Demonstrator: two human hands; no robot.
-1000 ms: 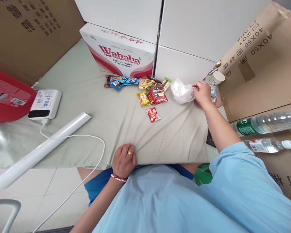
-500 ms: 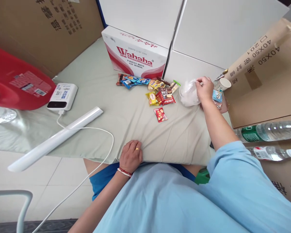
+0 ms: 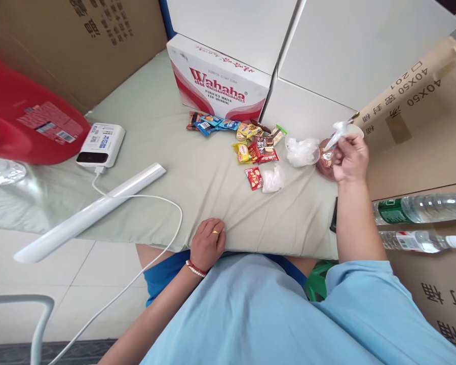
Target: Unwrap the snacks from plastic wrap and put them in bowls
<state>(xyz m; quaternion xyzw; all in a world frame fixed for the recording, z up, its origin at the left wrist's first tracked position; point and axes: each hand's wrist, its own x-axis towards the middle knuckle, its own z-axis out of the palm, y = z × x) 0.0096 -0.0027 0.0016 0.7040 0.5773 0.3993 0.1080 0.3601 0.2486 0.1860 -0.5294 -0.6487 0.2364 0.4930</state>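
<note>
Wrapper (image 3: 336,133), thin clear plastic, pinched lightly between right hand (image 3: 350,159) fingertips at far right over small cup (image 3: 324,158): light, soft, crinkly, slippery, best gripped by an edge; left hand (image 3: 208,243) flat and empty on near sheet (image 3: 167,147) edge.

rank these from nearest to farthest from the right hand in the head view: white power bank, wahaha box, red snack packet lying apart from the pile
From the right hand:
1. Red snack packet, to its left on the cloth.
2. Wahaha box, farther back and left.
3. White power bank, far left by the red container.

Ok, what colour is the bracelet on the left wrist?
Red with white beads, that bracelet, seen clearly in the head view.
</note>
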